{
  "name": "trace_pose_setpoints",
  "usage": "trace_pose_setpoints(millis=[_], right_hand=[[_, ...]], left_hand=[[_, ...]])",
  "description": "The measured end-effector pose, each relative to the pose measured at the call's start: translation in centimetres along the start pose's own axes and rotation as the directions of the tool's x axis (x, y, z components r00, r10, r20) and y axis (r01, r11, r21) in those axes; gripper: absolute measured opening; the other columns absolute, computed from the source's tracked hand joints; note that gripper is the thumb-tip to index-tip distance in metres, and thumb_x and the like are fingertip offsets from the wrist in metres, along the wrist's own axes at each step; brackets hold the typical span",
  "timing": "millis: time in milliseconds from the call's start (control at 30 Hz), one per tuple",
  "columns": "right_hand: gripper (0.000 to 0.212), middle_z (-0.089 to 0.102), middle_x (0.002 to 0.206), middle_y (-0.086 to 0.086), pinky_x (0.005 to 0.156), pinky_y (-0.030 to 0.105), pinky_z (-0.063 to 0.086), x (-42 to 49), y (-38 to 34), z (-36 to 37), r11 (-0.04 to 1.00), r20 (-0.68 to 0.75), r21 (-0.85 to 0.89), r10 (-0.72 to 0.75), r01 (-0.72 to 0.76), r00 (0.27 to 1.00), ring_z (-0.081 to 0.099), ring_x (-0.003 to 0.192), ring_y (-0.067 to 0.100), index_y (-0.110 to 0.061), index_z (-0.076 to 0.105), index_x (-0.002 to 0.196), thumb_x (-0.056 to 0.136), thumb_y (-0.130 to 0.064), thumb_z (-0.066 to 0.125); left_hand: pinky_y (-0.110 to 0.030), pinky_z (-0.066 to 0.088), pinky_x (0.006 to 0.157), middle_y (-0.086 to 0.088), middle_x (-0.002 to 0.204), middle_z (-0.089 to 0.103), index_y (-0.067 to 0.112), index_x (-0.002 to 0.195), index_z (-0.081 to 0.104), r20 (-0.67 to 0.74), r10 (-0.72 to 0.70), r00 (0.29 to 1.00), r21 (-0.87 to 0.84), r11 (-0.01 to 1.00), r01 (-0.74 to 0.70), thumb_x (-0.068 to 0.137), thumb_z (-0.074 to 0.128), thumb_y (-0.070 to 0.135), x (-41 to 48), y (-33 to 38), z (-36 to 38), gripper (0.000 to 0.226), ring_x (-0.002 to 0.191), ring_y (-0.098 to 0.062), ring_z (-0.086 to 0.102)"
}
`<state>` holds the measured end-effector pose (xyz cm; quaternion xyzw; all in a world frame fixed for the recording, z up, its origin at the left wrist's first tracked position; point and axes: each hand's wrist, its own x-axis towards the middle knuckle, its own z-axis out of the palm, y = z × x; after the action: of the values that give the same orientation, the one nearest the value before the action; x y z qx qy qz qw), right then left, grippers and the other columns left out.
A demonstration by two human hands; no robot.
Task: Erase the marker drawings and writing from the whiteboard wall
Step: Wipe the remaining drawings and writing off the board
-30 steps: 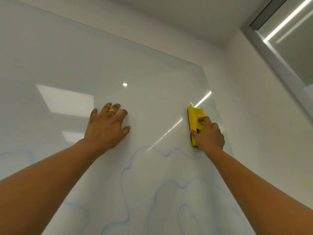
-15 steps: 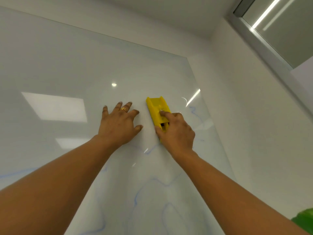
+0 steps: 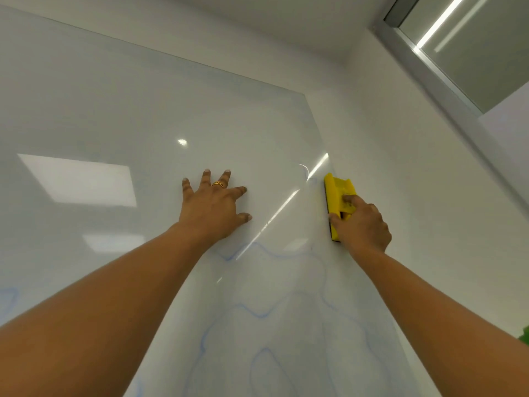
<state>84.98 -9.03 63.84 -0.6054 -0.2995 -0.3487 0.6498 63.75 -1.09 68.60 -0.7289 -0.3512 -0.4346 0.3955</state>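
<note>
The glossy whiteboard wall [image 3: 114, 110] fills the left and middle of the view. Faint wavy blue marker lines [image 3: 259, 313] run across its lower part, below both hands. My left hand [image 3: 213, 206] lies flat on the board with fingers spread, a gold ring on one finger. My right hand [image 3: 362, 227] grips a yellow eraser [image 3: 335, 193] and presses it upright against the board at its right edge. A short blue trace [image 3: 310, 176] sits just left of the eraser's top.
A plain white wall [image 3: 415, 196] meets the board's right edge. A window with a metal frame [image 3: 429, 67] is at the upper right. A bit of something green [image 3: 525, 338] shows at the right border. Ceiling lights reflect on the board.
My right hand has swept the eraser from beside my left hand out to the board's right edge. My left hand has stayed flat on the board.
</note>
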Motion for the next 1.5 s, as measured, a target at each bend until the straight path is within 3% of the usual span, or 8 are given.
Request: trace_pose_setpoints(millis=[300,533,667,1033,1300,1500], right_hand=[[0.048,0.049,0.116,0.01,0.082,0.035,0.04,-2.1,-0.3,0.8,1.0,-0.051,0.01,-0.02,0.02,0.998,0.054,0.103,0.034,-0.03,0.045,0.133,0.087,-0.038,0.057],[0.048,0.048,0.115,0.004,0.072,0.027,0.033,-4.7,-2.8,1.5,0.983,-0.032,-0.009,-0.183,0.183,0.983,0.055,0.1,0.026,-0.033,0.043,0.132,0.086,-0.042,0.056],[0.048,0.048,0.113,0.003,0.071,0.026,0.033,-4.7,-2.6,1.5,0.979,-0.041,-0.009,-0.202,0.202,0.978,0.055,0.098,0.025,-0.033,0.044,0.131,0.086,-0.044,0.056],[0.048,0.051,0.119,0.012,0.085,0.037,0.041,-0.1,0.1,0.4,1.0,-0.06,-0.004,0.014,-0.014,0.998,0.053,0.107,0.035,-0.027,0.048,0.131,0.085,-0.036,0.059],[0.047,0.05,0.127,0.011,0.09,0.038,0.04,2.7,-2.4,0.6,0.999,-0.018,-0.013,-0.043,0.043,0.999,0.05,0.114,0.034,-0.029,0.046,0.133,0.088,-0.036,0.056],[0.047,0.049,0.13,0.011,0.092,0.037,0.04,2.8,-6.9,1.6,0.978,0.017,-0.037,-0.203,0.204,0.979,0.049,0.118,0.033,-0.03,0.044,0.135,0.09,-0.038,0.053]], left_hand=[[-0.06,0.004,0.111,0.0,0.159,0.004,0.038,0.148,0.017,0.014,-0.003,1.0,0.008,1.0,0.003,0.091,0.038,0.06,0.3,0.2,0.0,0.065,0.145,-0.03,-0.003],[-0.06,0.006,0.111,0.0,0.159,0.004,0.038,0.148,0.017,0.01,-0.004,1.0,0.026,1.0,0.004,0.091,0.037,0.06,0.3,0.3,0.0,0.064,0.145,-0.03,-0.003],[-0.06,0.005,0.111,-0.001,0.159,0.004,0.038,0.148,0.017,-0.005,0.003,1.0,0.023,1.0,-0.003,0.091,0.037,0.06,0.2,0.2,0.0,0.064,0.145,-0.03,-0.002],[-0.059,0.005,0.112,0.0,0.159,0.004,0.038,0.148,0.017,-0.02,0.017,1.0,0.02,1.0,-0.016,0.091,0.035,0.061,0.0,0.0,0.1,0.064,0.145,-0.029,-0.003],[-0.059,0.002,0.111,0.001,0.159,0.004,0.04,0.147,0.018,-0.005,0.026,1.0,-0.006,1.0,-0.026,0.089,0.039,0.063,0.5,0.0,0.0,0.066,0.145,-0.027,-0.004],[-0.06,0.001,0.111,0.001,0.159,0.003,0.04,0.147,0.017,-0.011,0.025,1.0,-0.004,1.0,-0.025,0.09,0.038,0.063,0.5,0.0,0.2,0.065,0.145,-0.028,-0.005]])
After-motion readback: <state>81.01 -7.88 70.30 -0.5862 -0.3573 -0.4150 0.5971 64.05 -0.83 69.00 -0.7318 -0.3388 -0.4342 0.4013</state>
